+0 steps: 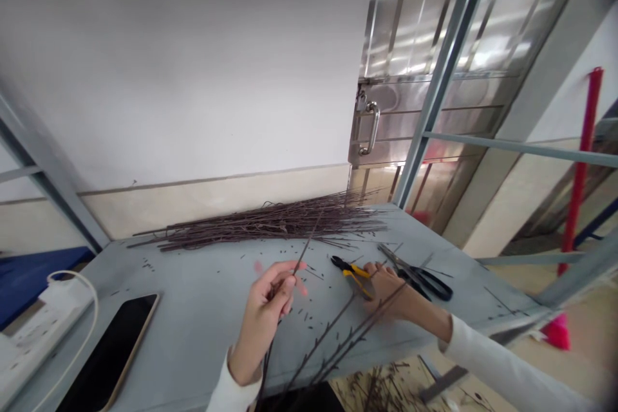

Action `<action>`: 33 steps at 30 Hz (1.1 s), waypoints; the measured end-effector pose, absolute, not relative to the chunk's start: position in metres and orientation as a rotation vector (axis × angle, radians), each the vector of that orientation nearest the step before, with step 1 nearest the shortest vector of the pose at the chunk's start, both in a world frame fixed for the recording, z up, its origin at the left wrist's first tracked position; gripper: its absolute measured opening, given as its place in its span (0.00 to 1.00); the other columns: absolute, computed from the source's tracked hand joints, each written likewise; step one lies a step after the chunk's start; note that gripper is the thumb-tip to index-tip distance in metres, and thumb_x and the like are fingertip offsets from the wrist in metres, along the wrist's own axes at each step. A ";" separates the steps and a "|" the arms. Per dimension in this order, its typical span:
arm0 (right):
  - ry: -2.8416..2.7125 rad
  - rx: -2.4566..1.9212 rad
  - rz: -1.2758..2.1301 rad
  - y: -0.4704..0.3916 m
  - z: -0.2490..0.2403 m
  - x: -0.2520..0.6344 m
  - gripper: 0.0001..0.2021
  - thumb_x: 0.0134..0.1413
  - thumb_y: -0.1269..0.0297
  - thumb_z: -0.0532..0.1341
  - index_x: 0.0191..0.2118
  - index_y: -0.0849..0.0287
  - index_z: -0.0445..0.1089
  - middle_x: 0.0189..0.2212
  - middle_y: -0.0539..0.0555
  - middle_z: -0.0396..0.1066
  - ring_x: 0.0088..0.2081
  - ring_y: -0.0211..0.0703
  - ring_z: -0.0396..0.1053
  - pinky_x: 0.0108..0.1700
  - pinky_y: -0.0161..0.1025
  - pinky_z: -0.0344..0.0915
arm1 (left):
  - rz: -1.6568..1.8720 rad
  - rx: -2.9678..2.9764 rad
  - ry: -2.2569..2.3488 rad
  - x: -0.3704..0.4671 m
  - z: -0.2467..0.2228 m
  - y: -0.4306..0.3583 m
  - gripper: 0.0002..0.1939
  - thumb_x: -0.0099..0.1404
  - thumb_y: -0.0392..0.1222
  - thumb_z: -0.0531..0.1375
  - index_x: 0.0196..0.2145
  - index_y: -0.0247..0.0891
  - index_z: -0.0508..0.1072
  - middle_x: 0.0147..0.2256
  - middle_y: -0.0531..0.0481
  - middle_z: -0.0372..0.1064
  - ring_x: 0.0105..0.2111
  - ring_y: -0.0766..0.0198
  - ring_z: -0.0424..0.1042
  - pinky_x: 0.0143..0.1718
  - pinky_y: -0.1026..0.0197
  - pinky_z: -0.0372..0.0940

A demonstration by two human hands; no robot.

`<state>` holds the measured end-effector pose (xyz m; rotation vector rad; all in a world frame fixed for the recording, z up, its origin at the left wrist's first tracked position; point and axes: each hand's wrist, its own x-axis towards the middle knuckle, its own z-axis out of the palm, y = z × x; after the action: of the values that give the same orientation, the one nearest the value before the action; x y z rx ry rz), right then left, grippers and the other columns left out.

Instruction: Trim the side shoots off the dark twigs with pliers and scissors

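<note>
My left hand [275, 293] is closed in a pinch on a thin dark twig [308, 241], which slants up past the fingertips and down beside the wrist. To the right, my right hand [386, 286] rests low on the table with its fingers curled at the handles of yellow-and-black pliers [355, 272]; the grip is partly hidden and slightly blurred. Black-handled scissors [437, 283] lie just beyond it. Several budded twigs [333, 354] rise from the bottom edge and cross in front of my right hand and forearm; their lower ends are out of view.
A long bundle of dark twigs [270, 222] lies along the wall at the back of the grey table [203, 309]. At left are a phone [113, 351] and a white power strip [43, 328]. Grey metal posts [434, 90] frame the table. Twig scraps [386, 389] lie below the front edge.
</note>
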<state>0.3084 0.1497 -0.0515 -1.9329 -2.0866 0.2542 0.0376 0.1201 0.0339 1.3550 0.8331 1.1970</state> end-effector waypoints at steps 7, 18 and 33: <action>-1.773 -1.670 1.121 0.159 -0.021 0.307 0.19 0.50 0.56 0.51 0.44 0.60 0.67 0.34 0.57 0.70 0.33 0.44 0.70 0.28 0.38 0.66 | 1.179 1.329 0.846 0.039 0.037 0.121 0.21 0.58 0.54 0.60 0.41 0.35 0.73 0.23 0.51 0.68 0.15 0.76 0.51 0.17 0.68 0.45; -1.713 -1.015 1.170 0.148 0.034 0.289 0.25 0.46 0.52 0.64 0.50 0.53 0.63 0.36 0.53 0.68 0.40 0.43 0.67 0.45 0.43 0.66 | 1.166 1.299 0.886 0.036 0.034 0.122 0.22 0.58 0.54 0.60 0.43 0.35 0.74 0.25 0.50 0.68 0.15 0.75 0.50 0.16 0.68 0.44; -1.867 -1.021 1.137 0.143 0.041 0.290 0.26 0.47 0.49 0.62 0.51 0.54 0.63 0.42 0.57 0.68 0.43 0.45 0.68 0.47 0.44 0.66 | 1.135 1.328 0.882 0.039 0.033 0.122 0.26 0.57 0.56 0.60 0.44 0.32 0.75 0.24 0.50 0.68 0.16 0.74 0.48 0.17 0.66 0.43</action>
<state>0.2895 0.1425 0.0406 -1.0209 -1.8672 1.1372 0.0393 0.1224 0.0335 1.3277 0.8816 1.1354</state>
